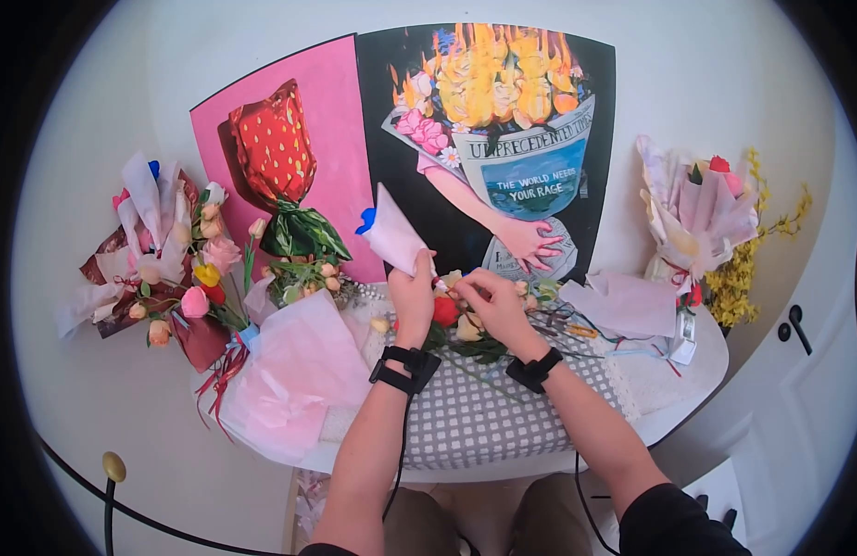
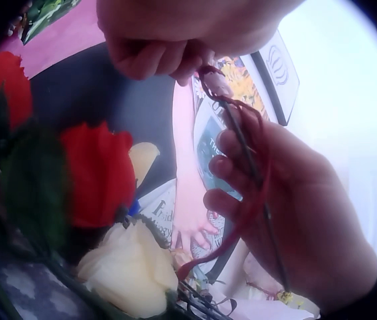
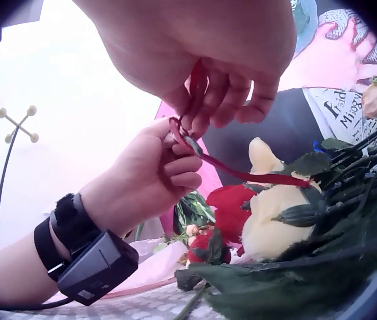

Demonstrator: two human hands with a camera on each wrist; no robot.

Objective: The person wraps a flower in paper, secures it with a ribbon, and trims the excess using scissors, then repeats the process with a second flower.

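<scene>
My left hand (image 1: 412, 298) grips the lower end of a small cone of pale pink wrapping paper (image 1: 396, 232), tilted up to the left, with a blue flower (image 1: 365, 221) peeking out at its side. Close beside it, my right hand (image 1: 496, 304) pinches a thin red ribbon (image 3: 248, 177) that loops around the stem end. In the left wrist view, a dark thin stem (image 2: 248, 157) runs down in front of the right palm. Below the hands lie red roses (image 2: 98, 177) and a cream rose (image 2: 130, 270); the left hand's grip partly hides the wrapped base.
Pink tissue sheets (image 1: 294, 380) spread over the table's left side, with another paper sheet (image 1: 623, 306) at right. Wrapped bouquets stand at left (image 1: 146, 232) and right (image 1: 697, 208). Loose stems and flowers lie on the checked cloth (image 1: 503, 417). Two paintings lean behind.
</scene>
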